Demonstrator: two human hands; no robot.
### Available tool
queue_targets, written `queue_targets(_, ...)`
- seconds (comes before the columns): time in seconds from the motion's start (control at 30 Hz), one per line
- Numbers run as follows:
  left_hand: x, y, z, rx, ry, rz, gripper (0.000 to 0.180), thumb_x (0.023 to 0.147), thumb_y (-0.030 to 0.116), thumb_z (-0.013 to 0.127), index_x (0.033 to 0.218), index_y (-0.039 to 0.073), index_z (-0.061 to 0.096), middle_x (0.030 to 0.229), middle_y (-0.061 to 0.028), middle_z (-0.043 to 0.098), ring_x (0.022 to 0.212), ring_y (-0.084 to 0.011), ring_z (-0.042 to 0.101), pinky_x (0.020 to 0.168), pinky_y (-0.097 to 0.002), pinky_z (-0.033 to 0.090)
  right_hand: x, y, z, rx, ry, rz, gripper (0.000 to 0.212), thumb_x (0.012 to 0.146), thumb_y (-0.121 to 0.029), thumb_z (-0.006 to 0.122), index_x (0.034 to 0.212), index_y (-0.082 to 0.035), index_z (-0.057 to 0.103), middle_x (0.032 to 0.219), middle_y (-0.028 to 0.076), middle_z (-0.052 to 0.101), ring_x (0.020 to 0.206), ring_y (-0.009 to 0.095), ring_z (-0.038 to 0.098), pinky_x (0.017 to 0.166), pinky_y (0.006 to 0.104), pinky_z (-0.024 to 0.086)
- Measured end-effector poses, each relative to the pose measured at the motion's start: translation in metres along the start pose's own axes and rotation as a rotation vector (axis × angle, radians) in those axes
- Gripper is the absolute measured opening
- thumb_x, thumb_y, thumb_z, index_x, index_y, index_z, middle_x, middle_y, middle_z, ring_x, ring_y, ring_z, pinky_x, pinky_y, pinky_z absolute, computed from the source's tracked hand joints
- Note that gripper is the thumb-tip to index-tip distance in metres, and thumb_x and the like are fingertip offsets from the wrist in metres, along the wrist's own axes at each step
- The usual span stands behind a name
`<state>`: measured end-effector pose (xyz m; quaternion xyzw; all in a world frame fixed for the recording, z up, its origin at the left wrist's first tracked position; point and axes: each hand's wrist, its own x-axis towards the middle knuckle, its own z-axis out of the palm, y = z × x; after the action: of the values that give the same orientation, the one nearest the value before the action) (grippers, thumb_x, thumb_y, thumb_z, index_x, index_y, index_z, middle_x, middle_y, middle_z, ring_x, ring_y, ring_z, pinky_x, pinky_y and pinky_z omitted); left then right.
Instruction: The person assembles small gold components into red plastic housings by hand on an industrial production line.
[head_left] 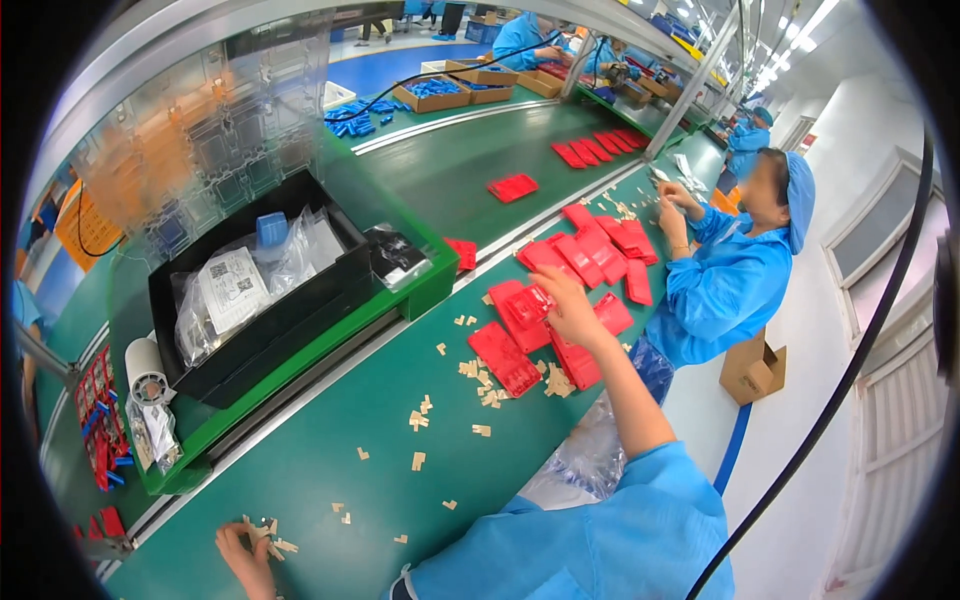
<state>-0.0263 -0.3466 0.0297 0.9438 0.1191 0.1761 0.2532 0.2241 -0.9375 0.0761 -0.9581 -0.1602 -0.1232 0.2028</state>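
Note:
My right hand point(572, 312) grips a red plastic housing point(528, 304) by its right end, above other red housings point(505, 358) on the green work surface point(330, 455). My left hand point(246, 560) is down at the near left, its fingers curled in at a small heap of beige flat pieces point(284, 546). Whether a piece sits between those fingertips is too small to tell. More beige pieces point(482, 431) lie scattered between my hands, with a denser cluster point(557, 380) beside the red housings.
A black bin point(280, 330) with bagged parts stands on a green ledge at left, under a clear plastic panel point(230, 130). Across the pile, a co-worker in blue point(728, 270) handles parts. Red housings ride the far conveyor point(440, 200). A black cable point(850, 375) hangs at right.

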Motion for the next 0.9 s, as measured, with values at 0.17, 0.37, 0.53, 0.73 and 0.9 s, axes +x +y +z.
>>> queue_targets(0.17, -0.002, -0.035, -0.001, -0.159, -0.237, -0.002, 0.027, 0.059, -0.006, 0.067, 0.079, 0.002, 0.050, 0.089, -0.0121, 0.048, 0.089, -0.0303, 0.046, 0.081, -0.0376, 0.039, 0.019, -0.002, 0.001, -0.274, -0.353, -0.080, 0.084, 0.066, 0.007, 0.057, 0.143, -0.016, 0.034, 0.144, 0.014, 0.036, 0.135, 0.031, 0.031, 0.108, 0.0446, 0.028)
queue_targets(0.37, 0.007, 0.001, -0.004, -0.090, -0.239, -0.025, 0.021, 0.063, -0.003, 0.065, 0.076, 0.003, 0.051, 0.087, -0.0129, 0.051, 0.089, -0.0306, 0.049, 0.084, -0.0383, 0.040, 0.024, -0.001, -0.017, -0.252, -0.440, -0.016, 0.086, 0.061, 0.005, 0.063, 0.140, -0.015, 0.038, 0.128, 0.016, 0.049, 0.121, 0.032, 0.046, 0.100, 0.0421, 0.037)
queue_targets(0.53, 0.004, -0.019, -0.014, -0.341, -0.125, -0.054, 0.016, 0.066, -0.003, 0.064, 0.074, 0.002, 0.051, 0.081, -0.0098, 0.052, 0.081, -0.0269, 0.050, 0.080, -0.0349, 0.042, 0.024, -0.082, 0.007, -0.104, 0.107, -0.298, 0.069, 0.059, 0.005, 0.057, 0.126, -0.010, 0.052, 0.123, 0.015, 0.050, 0.120, 0.034, 0.046, 0.099, 0.0459, 0.037)
queue_targets(0.73, 0.028, 0.007, -0.016, -0.236, 0.020, -0.030, 0.017, 0.071, -0.002, 0.066, 0.087, 0.002, 0.062, 0.088, -0.0109, 0.062, 0.087, -0.0286, 0.057, 0.078, -0.0355, 0.045, -0.045, -0.230, 0.071, 0.124, -0.355, -0.919, 0.060, 0.069, -0.001, 0.059, 0.127, -0.018, 0.053, 0.134, 0.009, 0.047, 0.128, 0.030, 0.041, 0.106, 0.0479, 0.031)
queue_targets(0.9, 0.009, -0.002, -0.026, -0.032, 0.014, -0.032, 0.019, 0.068, 0.004, 0.070, 0.086, 0.005, 0.064, 0.084, -0.0105, 0.061, 0.084, -0.0306, 0.056, 0.075, -0.0378, 0.044, -0.071, -0.255, 0.103, 0.182, -0.588, -1.108, 0.054, 0.076, -0.006, 0.056, 0.127, -0.023, 0.054, 0.141, 0.004, 0.043, 0.129, 0.028, 0.041, 0.109, 0.0476, 0.029)
